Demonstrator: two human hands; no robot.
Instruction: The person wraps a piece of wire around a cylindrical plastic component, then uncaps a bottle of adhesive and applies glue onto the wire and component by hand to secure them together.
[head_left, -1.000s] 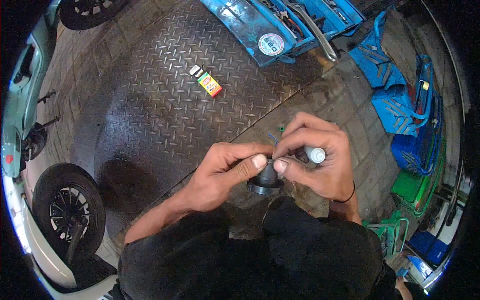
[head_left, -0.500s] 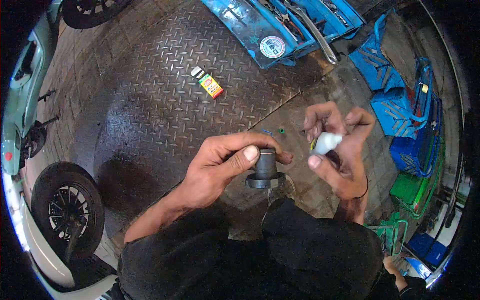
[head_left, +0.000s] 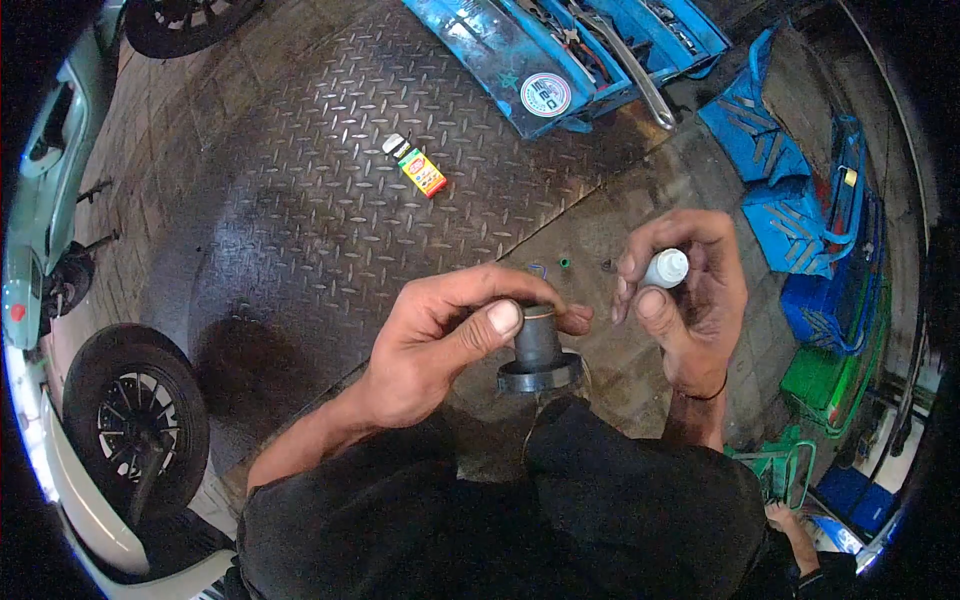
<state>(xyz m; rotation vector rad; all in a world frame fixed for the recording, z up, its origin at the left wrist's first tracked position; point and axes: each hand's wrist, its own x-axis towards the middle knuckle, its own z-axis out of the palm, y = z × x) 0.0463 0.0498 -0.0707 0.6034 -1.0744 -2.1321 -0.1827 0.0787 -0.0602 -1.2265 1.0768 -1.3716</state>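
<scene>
My left hand (head_left: 425, 345) is closed around a dark cylindrical part with a wide flange (head_left: 538, 345), the thumb pressing near its upper end. The flange faces down toward my lap. To its right and a little higher, my right hand (head_left: 705, 300) grips a small white bottle (head_left: 667, 268) between thumb and fingers, its nozzle end turned toward me. The bottle and the dark part are apart. A small green ring-like piece (head_left: 565, 264) lies on the floor between the hands.
A small yellow and red carton (head_left: 423, 173) with an open flap lies on the metal floor plate (head_left: 340, 120). Beyond it stands an open blue toolbox (head_left: 470, 60) with tools. Blue and green boxes (head_left: 815, 385) line the right side. A wheel (head_left: 135, 430) is at left.
My right hand has turned the white bottle so its nozzle end faces me, and the fingers have curled closer around it. The dark part has shifted slightly right and down.
</scene>
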